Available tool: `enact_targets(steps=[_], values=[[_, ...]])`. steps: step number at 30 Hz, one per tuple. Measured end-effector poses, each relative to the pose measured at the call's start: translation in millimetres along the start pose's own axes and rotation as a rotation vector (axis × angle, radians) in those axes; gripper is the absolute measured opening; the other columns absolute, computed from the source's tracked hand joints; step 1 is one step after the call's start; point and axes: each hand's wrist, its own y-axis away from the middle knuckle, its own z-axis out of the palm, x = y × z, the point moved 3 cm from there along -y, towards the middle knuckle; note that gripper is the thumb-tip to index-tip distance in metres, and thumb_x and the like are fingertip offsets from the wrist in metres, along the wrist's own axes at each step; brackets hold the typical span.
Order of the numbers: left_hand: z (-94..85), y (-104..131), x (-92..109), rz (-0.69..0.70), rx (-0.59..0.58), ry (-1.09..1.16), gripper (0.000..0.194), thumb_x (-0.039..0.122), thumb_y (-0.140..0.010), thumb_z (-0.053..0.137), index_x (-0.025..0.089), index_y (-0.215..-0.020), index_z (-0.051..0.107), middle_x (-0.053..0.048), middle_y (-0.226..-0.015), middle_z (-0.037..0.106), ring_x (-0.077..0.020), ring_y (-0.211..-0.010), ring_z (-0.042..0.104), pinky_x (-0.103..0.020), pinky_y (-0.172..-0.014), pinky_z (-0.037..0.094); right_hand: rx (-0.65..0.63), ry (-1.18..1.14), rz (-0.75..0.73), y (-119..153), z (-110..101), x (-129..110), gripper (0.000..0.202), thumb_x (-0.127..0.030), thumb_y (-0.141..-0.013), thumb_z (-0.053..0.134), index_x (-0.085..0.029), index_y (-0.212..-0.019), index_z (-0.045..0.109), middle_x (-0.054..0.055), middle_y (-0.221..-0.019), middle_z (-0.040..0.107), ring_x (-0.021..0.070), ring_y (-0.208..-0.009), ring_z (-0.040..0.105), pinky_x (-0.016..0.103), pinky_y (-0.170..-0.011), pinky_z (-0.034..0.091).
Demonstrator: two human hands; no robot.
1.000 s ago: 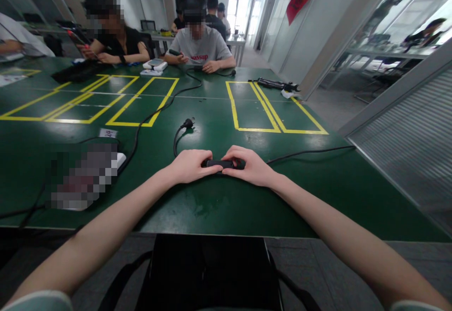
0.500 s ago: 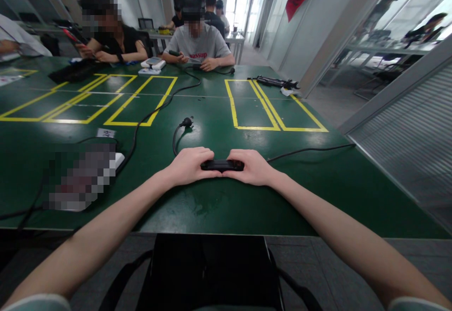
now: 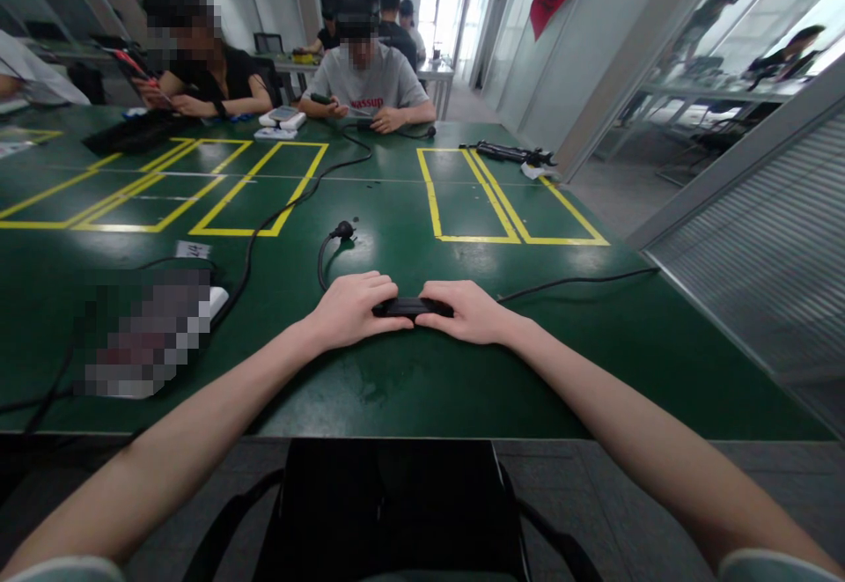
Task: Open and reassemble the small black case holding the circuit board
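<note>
A black power adapter (image 3: 414,307), long and narrow, lies crosswise just above or on the green table; I cannot tell if it touches the surface. My left hand (image 3: 355,307) is closed around its left end, thumb along the near side. Its right end is gripped the same way by my right hand (image 3: 466,311), and the two thumb tips nearly meet. Both ends are hidden under the fingers. Beyond my left hand a black plug (image 3: 342,232) rests on the table, its short cord running back behind that hand. A thin black cable (image 3: 574,283) stretches from behind my right hand toward the table's right edge.
To the left lies a blurred-out device (image 3: 151,335) with a white edge, near a small label (image 3: 193,250) and a long black cord (image 3: 249,256). Yellow tape outlines (image 3: 479,239) mark the green table (image 3: 409,388). A folded black stand (image 3: 508,153) lies far right. Co-workers sit opposite.
Both hands keep hold of the adapter, almost unmoved. The whole view has shifted slightly, with the surroundings a little further left.
</note>
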Motion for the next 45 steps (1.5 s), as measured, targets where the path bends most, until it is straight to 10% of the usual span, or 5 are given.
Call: enact_targets(steps=[12, 18, 25, 33, 45], values=[[5.0, 0, 9, 0.021, 0.056, -0.095, 0.048, 0.044, -0.092, 0.069, 0.019, -0.131, 0.057, -0.01, -0.112, 0.072, -0.0263, -0.1, 0.067, -0.035, -0.086, 0.047, 0.001, 0.177, 0.2, -2, 1, -4, 0.047, -0.049, -0.11, 0.036, -0.021, -0.084, 0.064, 0.007, -0.08, 0.069, 0.0201, -0.073, 0.06, 0.031, -0.066, 0.03], [13.8, -7, 16, 0.054, 0.049, -0.29, 0.027, 0.013, -0.087, 0.062, 0.014, -0.114, 0.062, -0.011, -0.101, 0.074, -0.027, -0.095, 0.067, -0.038, -0.084, 0.042, 0.042, 0.012, 0.277, -2, 1, -2, 0.067, -0.059, -0.109, 0.026, -0.021, -0.067, 0.06, 0.005, -0.064, 0.059, 0.0181, -0.059, 0.05, 0.032, -0.064, 0.026], [14.1, -8, 21, 0.061, 0.007, -0.309, 0.018, 0.013, -0.084, 0.062, 0.014, -0.101, 0.061, -0.011, -0.093, 0.074, -0.0266, -0.086, 0.068, -0.038, -0.079, 0.041, 0.046, 0.011, 0.277, -3, 8, 6, 0.07, -0.05, -0.111, 0.024, -0.019, -0.057, 0.055, 0.004, -0.055, 0.054, 0.0153, -0.054, 0.048, 0.032, -0.06, 0.027], [12.2, -9, 14, -0.055, -0.066, -0.215, 0.015, 0.022, -0.086, 0.065, 0.015, -0.098, 0.062, -0.01, -0.09, 0.077, -0.0274, -0.082, 0.071, -0.039, -0.078, 0.043, 0.264, -0.009, -0.09, 3, -6, -5, 0.048, -0.053, -0.094, 0.067, -0.019, -0.129, 0.064, 0.01, -0.113, 0.072, 0.0227, -0.091, 0.07, 0.033, -0.077, 0.054], [-1.2, -4, 1, 0.024, 0.122, -0.062, 0.033, 0.045, -0.097, 0.067, 0.017, -0.115, 0.068, -0.006, -0.102, 0.08, -0.0229, -0.087, 0.074, -0.035, -0.081, 0.047, 0.358, 0.224, -0.232, 6, -8, -10, 0.029, -0.04, -0.102, 0.06, -0.016, -0.114, 0.069, 0.012, -0.102, 0.077, 0.025, -0.09, 0.073, 0.036, -0.078, 0.059]])
